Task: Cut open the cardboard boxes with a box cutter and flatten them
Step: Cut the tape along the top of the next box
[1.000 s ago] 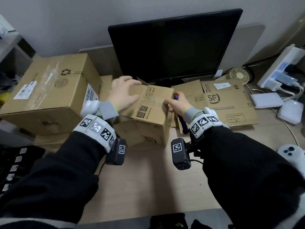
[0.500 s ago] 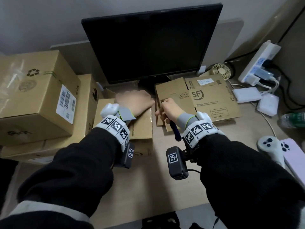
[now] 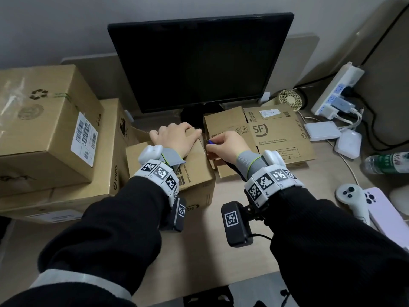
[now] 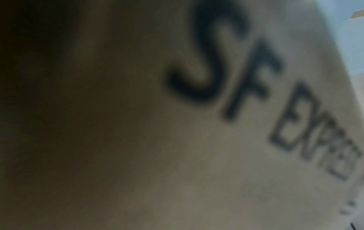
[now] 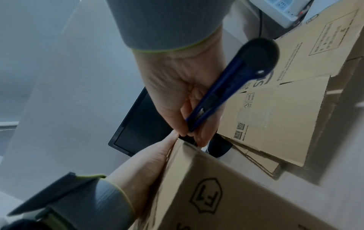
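Note:
A small cardboard box [image 3: 197, 173] stands on the desk in front of me, also seen low in the right wrist view as the box [image 5: 226, 194]. My left hand [image 3: 174, 138] lies flat on its top, fingers straight and reaching to the far right corner. My right hand [image 3: 225, 145] pinches a blue box cutter [image 5: 226, 93] near its tip, at the box's far right corner. The blade is too small to make out. The left wrist view shows only a blurred box side [image 4: 216, 124] with SF EXPRESS print.
Flattened SF boxes [image 3: 272, 134] lie right of the small box. Two larger boxes [image 3: 44, 129] are stacked at the left. A black monitor [image 3: 199, 63] stands behind. A power strip [image 3: 336, 89], white devices, a bottle, a controller [image 3: 352, 198] and a phone lie to the right.
The small box was tipped from an angle to sit flat under my left hand. My right hand brought the cutter up to the box's far right corner.

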A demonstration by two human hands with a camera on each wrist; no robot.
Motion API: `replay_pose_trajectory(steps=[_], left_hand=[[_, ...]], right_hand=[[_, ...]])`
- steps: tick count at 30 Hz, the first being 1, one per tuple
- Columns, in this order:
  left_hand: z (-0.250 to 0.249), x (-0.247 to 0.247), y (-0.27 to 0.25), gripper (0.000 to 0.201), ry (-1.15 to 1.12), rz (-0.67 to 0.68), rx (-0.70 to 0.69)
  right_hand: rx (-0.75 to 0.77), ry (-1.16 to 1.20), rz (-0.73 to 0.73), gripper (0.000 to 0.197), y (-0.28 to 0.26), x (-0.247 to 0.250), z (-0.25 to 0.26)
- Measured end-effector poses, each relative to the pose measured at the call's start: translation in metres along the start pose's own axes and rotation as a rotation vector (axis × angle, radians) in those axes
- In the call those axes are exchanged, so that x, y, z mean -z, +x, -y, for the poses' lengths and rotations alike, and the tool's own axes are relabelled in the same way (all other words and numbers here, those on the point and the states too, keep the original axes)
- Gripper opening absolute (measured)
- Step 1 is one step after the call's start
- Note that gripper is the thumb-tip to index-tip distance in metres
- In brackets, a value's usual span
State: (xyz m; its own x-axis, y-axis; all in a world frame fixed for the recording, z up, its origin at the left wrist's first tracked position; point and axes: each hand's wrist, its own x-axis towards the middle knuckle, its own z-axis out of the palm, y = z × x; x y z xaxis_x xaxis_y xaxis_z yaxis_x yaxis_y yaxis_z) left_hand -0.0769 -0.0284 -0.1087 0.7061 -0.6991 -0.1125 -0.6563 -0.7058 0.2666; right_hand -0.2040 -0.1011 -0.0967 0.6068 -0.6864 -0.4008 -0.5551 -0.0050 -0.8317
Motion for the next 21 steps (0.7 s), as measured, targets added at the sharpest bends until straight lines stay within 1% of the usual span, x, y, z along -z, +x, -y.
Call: replay_pose_trajectory(steps=[4, 8, 13, 19, 21], left_hand=[[0.002, 0.002, 0.002, 0.04, -0.034, 0.035, 0.012], [0.003, 0.004, 0.0, 0.038, -0.045, 0.052, 0.012], [0.004, 0.004, 0.005, 0.039, -0.075, 0.083, 0.026], [0.005, 0.006, 0.005, 0.041, -0.108, 0.077, 0.036], [0.003, 0.006, 0.005, 0.041, -0.11, 0.075, 0.041]], right_hand=[[-0.017, -0.033, -0.008, 0.024, -0.004, -0.005, 0.01], [0.01, -0.16, 0.024, 0.027, -0.007, -0.006, 0.018], [0.02, -0.234, 0.027, 0.027, -0.008, -0.005, 0.023], [0.029, -0.345, 0.041, 0.027, -0.013, -0.006, 0.03], [0.043, -0.369, 0.035, 0.037, -0.014, -0.005, 0.031]])
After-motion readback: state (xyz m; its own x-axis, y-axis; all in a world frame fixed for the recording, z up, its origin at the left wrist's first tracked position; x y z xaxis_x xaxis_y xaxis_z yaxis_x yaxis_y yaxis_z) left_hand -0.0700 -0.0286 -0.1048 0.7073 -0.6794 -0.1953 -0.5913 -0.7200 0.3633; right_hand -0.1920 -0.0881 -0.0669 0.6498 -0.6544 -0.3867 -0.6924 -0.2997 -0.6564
